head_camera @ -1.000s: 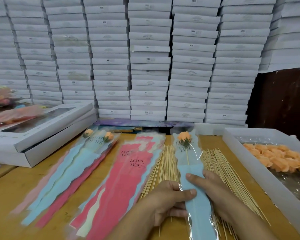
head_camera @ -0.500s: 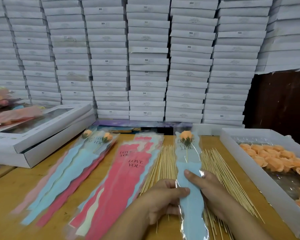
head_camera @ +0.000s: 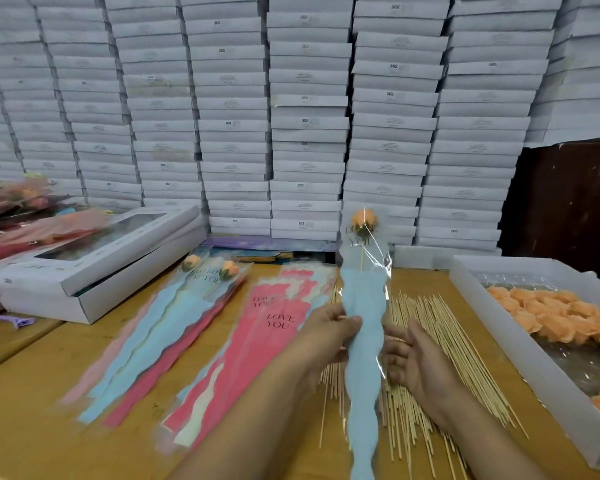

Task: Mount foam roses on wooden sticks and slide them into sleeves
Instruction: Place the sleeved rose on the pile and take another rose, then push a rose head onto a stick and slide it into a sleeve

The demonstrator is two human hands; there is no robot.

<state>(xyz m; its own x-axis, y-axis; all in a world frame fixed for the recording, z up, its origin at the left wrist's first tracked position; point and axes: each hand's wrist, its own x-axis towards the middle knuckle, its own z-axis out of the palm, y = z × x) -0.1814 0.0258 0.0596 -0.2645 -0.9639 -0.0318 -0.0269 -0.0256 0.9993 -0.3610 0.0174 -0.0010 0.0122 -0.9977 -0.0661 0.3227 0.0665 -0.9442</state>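
Above sticks (head_camera: pixel 426 341), sleeve (head_camera: pixel 362 327) (left-hand-held (head_camera: pixel 326 336)) seemingly points rose-up (head_camera: pixel 363 219).

Both forearms bare; no sleeves, apparently no jewellery.

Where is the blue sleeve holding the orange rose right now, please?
In the head view it is centre frame: the blue sleeve is gripped by the left hand, above the wooden sticks.

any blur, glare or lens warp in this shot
Head view: motion blur smears the wrapped bouquets at far left and the left hand; glare streaks cross the clear top of the blue sleeve; the wide lens bows the stacked white boxes at both edges; light is flat, shadows soft.
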